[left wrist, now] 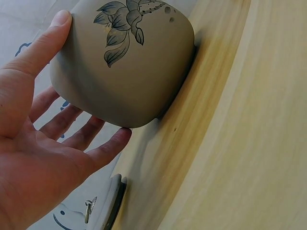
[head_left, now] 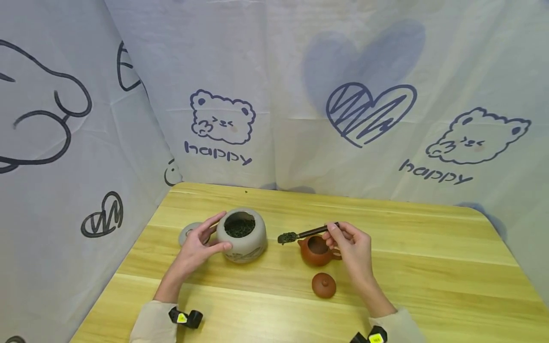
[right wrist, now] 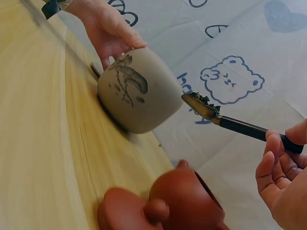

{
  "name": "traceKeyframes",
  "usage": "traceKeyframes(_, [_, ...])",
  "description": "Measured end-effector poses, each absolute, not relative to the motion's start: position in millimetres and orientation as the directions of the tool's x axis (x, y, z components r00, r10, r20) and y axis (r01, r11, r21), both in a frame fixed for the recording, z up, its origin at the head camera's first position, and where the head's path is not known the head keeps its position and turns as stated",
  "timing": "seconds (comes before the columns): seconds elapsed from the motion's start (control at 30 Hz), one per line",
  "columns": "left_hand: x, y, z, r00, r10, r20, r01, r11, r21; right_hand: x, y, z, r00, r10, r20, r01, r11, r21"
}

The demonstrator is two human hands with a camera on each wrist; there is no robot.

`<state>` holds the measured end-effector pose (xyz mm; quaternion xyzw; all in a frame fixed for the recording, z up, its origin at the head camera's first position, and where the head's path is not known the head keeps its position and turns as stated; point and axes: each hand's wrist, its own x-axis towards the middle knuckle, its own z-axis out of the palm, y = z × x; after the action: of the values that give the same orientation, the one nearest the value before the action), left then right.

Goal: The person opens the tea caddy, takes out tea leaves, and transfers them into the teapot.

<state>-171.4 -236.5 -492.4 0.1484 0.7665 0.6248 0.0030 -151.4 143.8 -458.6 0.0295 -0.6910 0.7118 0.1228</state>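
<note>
A grey tea jar (head_left: 246,252) with a painted flower stands at the centre-left of the table, dark tea leaves (head_left: 240,227) inside it. My left hand (head_left: 199,247) holds the jar's left side between thumb and fingers. In my right hand (head_left: 351,245) the dark handle of a tea scoop (right wrist: 242,128) is pinched. Loose leaves (head_left: 286,237) lie heaped on its head, which hangs between the jar and a reddish-brown clay teapot (head_left: 315,256). The teapot is uncovered, and the scoop's handle passes above its mouth.
The teapot's lid (head_left: 323,286) lies on the wooden table (head_left: 266,305) in front of the pot. Beyond my left hand is the jar's grey lid (head_left: 187,233), partly hidden. A printed white cloth (head_left: 296,143) hangs behind the table.
</note>
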Motion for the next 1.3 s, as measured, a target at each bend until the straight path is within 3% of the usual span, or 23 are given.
traceKeyframes(0.97, [-171,-238,-485,-0.96,0.233,0.155,0.199,0.174,0.964,-151,198,-470,-0.957,0.249,0.147,-0.174,-0.09,-0.981])
traceKeyframes(1.3, [-171,-237,-484,-0.961,0.234,0.15,0.194,0.18,0.964,-153,203,-475,-0.955,0.25,0.158,-0.176,-0.051,-0.983])
